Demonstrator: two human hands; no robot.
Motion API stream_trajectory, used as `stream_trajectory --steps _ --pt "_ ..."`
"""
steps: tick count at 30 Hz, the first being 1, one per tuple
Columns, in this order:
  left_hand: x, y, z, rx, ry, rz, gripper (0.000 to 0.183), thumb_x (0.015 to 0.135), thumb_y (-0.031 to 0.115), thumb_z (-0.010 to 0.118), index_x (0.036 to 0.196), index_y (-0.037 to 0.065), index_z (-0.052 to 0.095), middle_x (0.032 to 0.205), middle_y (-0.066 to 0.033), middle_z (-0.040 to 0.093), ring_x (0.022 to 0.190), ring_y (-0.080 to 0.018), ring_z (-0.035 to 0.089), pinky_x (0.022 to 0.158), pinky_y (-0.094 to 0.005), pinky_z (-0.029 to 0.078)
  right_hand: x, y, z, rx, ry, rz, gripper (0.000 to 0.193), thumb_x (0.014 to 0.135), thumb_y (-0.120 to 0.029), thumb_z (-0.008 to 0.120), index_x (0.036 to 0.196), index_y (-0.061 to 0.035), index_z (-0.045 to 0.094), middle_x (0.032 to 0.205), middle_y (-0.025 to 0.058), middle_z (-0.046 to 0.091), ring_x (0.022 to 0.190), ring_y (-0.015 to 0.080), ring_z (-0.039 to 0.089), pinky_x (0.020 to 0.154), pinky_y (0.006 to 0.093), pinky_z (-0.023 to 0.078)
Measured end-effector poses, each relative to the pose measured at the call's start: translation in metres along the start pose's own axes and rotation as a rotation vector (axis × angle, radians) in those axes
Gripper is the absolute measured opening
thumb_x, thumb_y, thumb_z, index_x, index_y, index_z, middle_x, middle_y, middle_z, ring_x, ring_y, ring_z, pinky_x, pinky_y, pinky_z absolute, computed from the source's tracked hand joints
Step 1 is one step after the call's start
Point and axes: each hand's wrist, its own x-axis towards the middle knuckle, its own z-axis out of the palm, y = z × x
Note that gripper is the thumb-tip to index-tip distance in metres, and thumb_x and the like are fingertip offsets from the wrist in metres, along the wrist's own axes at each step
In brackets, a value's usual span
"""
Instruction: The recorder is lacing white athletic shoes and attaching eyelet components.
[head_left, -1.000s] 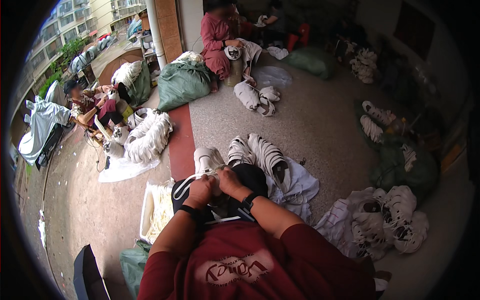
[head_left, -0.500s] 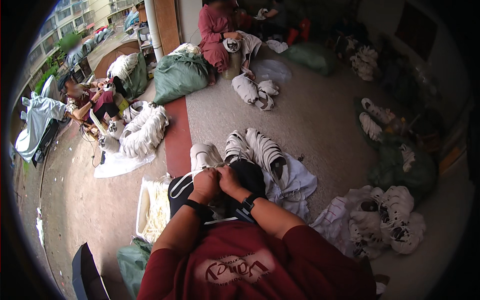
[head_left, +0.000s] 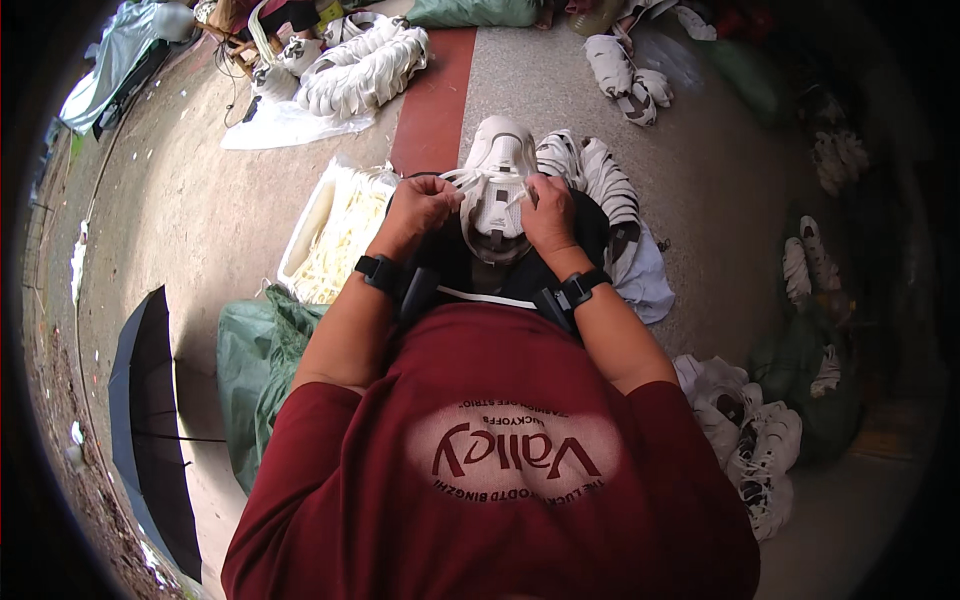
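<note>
White sneaker (head_left: 503, 150) sits between the two hands, up against the person's dark trousers (head_left: 590, 222), its toe pointing away and its ankle opening toward the body. The left hand (head_left: 424, 208) is just beside the shoe, its fingers pinched on a white lace (head_left: 461, 179) that runs in from the lacing area. The right hand (head_left: 549, 214) is at the opposite edge, fingers bent inward; I cannot tell whether they grip the other lace or only press the upper.

The step in hand looks like working the lace at the throat of the shoe. To do it well, I would pinch close to where the lace leaves the shoe, draw both sides outward with even force, and let the lace lie flat instead of twisting. The tongue (head_left: 497, 190) should stay centred, since a harder pull on one side could drag it askew. Bracing the shoe with the legs should leave both hands free for the lace.

A pale tub (head_left: 303, 228) of loose strands (head_left: 342, 248) stands on the floor, to the left and within easy reach; other white shoes (head_left: 610, 185) lie beyond the right hand, close enough that a trailing end might snag.
</note>
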Motion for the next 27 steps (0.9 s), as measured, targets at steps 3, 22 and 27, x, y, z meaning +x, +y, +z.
stream_trajectory --steps 3,22,27 --pt "0.004 -0.011 0.0 -0.164 0.13 0.143 0.008 0.08 0.009 0.065 0.075 0.006 0.059 0.065 0.0025 0.054 0.054 -0.0044 0.044 0.05 -0.0172 0.035 0.002 -0.006 -0.004 -0.039 -0.047 -0.212 0.007 0.067 -0.005 0.058 0.074 -0.0039 0.057 0.081 0.0163 0.054 0.078 0.0336 0.054 0.068 0.0428 0.043" --pt "0.052 -0.036 0.019 -0.309 0.241 0.179 0.01 0.075 -0.004 0.064 0.076 0.001 0.056 0.066 -0.0045 0.059 0.055 -0.0093 0.055 0.052 -0.0208 0.046 0.021 -0.039 -0.005 0.185 -0.328 -0.241 0.01 0.08 -0.008 0.055 0.083 -0.0013 0.062 0.078 0.017 0.055 0.073 0.0341 0.057 0.066 0.0393 0.046" --pt "0.058 -0.035 0.017 0.215 0.359 0.319 0.01 0.067 0.004 0.068 0.074 0.0 0.062 0.064 -0.0092 0.062 0.055 -0.0143 0.058 0.054 -0.0285 0.047 0.018 -0.028 0.017 0.164 -0.337 -0.282 0.01 0.078 -0.004 0.052 0.081 -0.0002 0.061 0.078 0.0171 0.056 0.075 0.0341 0.056 0.066 0.0397 0.046"
